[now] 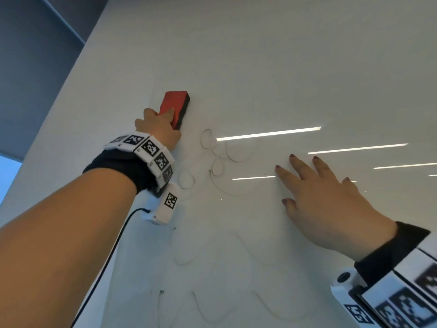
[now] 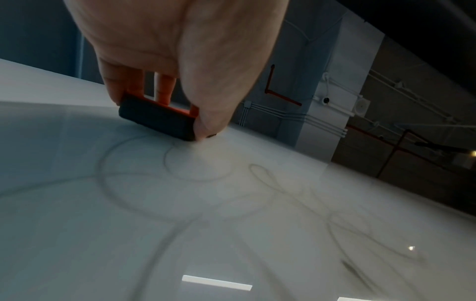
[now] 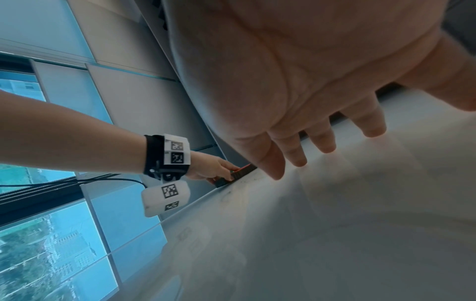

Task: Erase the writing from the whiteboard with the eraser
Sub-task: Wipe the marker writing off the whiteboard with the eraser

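My left hand (image 1: pixel 158 125) grips a red eraser (image 1: pixel 174 104) with a black felt pad and holds it flat against the whiteboard (image 1: pixel 272 67), up near its left edge. In the left wrist view the fingers and thumb clamp the eraser (image 2: pixel 157 119) by its sides, felt down on the board. Thin looping pen lines (image 1: pixel 223 157) lie just below and right of the eraser, with fainter curves (image 1: pixel 212 311) lower down. My right hand (image 1: pixel 324 200) lies flat on the board with fingers spread, right of the loops. The eraser (image 3: pixel 238 173) shows small in the right wrist view.
The board's left edge (image 1: pixel 78 147) meets a grey-blue wall and a window (image 1: pixel 9 176). Ceiling lights reflect as bright strips (image 1: pixel 268 133) across the glossy surface. A black cable (image 1: pixel 111 256) hangs from the left wrist device.
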{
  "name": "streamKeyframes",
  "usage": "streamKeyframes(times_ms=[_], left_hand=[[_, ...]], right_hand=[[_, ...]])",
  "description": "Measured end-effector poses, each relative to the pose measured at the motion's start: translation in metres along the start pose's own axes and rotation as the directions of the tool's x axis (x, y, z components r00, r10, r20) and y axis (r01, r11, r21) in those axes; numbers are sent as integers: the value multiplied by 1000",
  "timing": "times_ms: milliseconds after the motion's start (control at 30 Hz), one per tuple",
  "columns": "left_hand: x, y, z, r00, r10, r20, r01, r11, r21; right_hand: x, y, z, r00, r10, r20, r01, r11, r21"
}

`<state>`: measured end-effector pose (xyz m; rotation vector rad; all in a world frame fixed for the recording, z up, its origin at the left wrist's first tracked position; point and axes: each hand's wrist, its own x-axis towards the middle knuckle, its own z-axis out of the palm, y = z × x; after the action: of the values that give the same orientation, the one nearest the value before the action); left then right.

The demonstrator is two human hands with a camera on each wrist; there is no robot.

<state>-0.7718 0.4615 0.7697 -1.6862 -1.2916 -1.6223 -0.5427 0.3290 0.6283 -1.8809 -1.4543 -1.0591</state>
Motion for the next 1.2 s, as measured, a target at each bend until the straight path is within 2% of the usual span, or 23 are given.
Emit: streamKeyframes(times_ms=[133, 233, 467, 600, 767, 967, 1200], left_hand=[[18, 11, -1, 1000, -17, -14, 16, 999, -28], [19, 16, 0, 999, 27, -29, -28, 998, -56], [-15, 7, 11, 988, 146, -40, -147, 989, -16], [-9, -3, 6, 991, 127, -33, -127, 992, 0], [-19, 5, 6, 995, 93, -37, -95, 994, -60], [-58, 12, 19, 978, 206, 10, -205, 977, -57], [-59, -1, 14, 990, 138, 17, -137, 990, -34]], right_hand=[[2, -1, 0, 1000, 3, 15, -2, 1000, -22], [4, -3, -2, 1000, 3, 13, -3, 1000, -21], [3, -9, -2, 1000, 25, 0, -25, 999, 22], [2, -10, 0, 999, 35, -5, -35, 999, 19], [2, -9, 1, 1000, 28, 2, -28, 999, 21], [0, -7, 3, 1000, 18, 3, -18, 1000, 13], [0, -3, 3, 1000, -4, -3, 4, 1000, 23]])
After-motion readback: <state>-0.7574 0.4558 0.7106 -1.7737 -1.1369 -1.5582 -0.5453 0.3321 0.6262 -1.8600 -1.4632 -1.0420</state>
